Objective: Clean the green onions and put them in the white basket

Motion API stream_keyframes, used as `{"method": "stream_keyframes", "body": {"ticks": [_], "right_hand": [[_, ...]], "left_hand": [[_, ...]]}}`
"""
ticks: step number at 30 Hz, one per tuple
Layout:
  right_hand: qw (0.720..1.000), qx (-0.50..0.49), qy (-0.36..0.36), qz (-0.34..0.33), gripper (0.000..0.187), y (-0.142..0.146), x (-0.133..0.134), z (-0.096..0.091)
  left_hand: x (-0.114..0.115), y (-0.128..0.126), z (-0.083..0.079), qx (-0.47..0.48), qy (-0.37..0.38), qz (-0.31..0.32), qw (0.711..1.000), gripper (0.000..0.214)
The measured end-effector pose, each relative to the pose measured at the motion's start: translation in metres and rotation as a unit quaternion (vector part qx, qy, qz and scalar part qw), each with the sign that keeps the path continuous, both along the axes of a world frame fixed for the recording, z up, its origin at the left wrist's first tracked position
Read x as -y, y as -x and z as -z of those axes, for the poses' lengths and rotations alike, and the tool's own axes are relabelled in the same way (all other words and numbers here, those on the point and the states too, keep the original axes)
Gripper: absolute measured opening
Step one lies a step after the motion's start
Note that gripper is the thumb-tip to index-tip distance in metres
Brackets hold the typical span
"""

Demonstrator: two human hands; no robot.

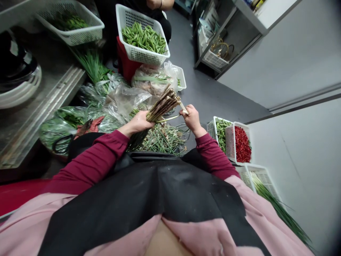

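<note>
My left hand [140, 122] is wrapped round a thick bunch of scallions [163, 105]. Their brownish, soil-stained ends point up and away, and their dark green leaves hang down behind my wrist. Close to those ends, my right hand [191, 117] pinches a pale, whitish scallion stalk [183, 108]. A thin yellowish strip stretches between the bunch and my right fingers. Beneath both hands a heap of green and straw-coloured trimmings [162, 138] covers the floor.
At left are plastic-bagged greens [77, 119]. Ahead, a white basket of green beans [144, 39] rests above something red, before a seated person. Baskets of red chillies [242, 144] and scallions [266, 188] stand right. A metal shelf [213, 46] stands farther off.
</note>
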State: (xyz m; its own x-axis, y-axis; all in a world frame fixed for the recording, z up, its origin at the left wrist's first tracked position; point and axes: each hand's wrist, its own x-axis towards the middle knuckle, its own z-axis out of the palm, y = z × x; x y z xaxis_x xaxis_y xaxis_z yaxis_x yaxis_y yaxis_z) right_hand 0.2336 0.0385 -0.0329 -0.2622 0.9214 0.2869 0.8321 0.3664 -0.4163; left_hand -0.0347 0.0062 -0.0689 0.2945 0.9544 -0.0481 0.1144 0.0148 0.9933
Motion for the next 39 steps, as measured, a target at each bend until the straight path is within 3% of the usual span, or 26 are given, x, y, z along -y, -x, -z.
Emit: {"method": "stream_keyframes", "body": {"ticks": [5,7,10,13,18,24,29,33,34,36,38,39], "right_hand": [[0.981,-0.062,-0.106,0.149,0.028,-0.033,-0.004,0.008],[0.975,-0.084,-0.124,0.164,0.033,-0.038,0.002,0.004],[0.995,-0.044,-0.074,0.047,0.026,-0.031,0.015,-0.006],[0.997,0.041,-0.002,-0.062,0.019,-0.015,0.018,-0.016],[0.988,0.094,0.041,-0.118,0.015,-0.005,0.005,-0.022],[0.985,0.102,0.047,-0.133,0.018,-0.005,0.004,-0.011],[0.993,0.099,0.001,-0.069,0.017,-0.011,0.000,0.002],[0.988,0.011,-0.064,0.141,0.020,-0.038,-0.011,0.009],[0.981,-0.011,-0.042,0.191,0.021,-0.044,-0.011,0.013],[0.970,-0.038,0.082,0.224,0.023,-0.048,-0.004,0.024],[0.954,-0.057,0.229,0.183,0.023,-0.039,0.010,0.038],[0.949,-0.081,0.257,0.163,0.022,-0.031,0.017,0.044]], "left_hand": [[-0.001,0.003,-0.003,-0.080,-0.032,-0.012,0.996,0.018],[-0.001,0.004,-0.002,-0.089,-0.036,-0.014,0.995,0.017],[-0.002,0.003,0.000,-0.080,-0.026,-0.004,0.996,0.017],[-0.002,0.001,0.002,-0.043,-0.018,0.008,0.999,0.019],[-0.002,0.001,0.000,-0.018,-0.001,0.013,1.000,0.022],[-0.001,0.002,-0.001,-0.011,-0.017,0.031,0.999,0.025],[-0.002,0.001,0.003,-0.046,-0.037,0.024,0.998,0.023],[-0.003,0.004,0.004,-0.066,-0.033,0.015,0.997,0.024],[-0.004,0.004,0.004,-0.065,-0.026,0.008,0.997,0.023],[-0.004,0.004,0.004,-0.048,-0.007,-0.009,0.999,0.022],[-0.003,0.001,0.005,-0.012,0.021,-0.020,1.000,0.024],[-0.003,-0.002,0.005,0.008,0.036,-0.022,0.999,0.025]]}}
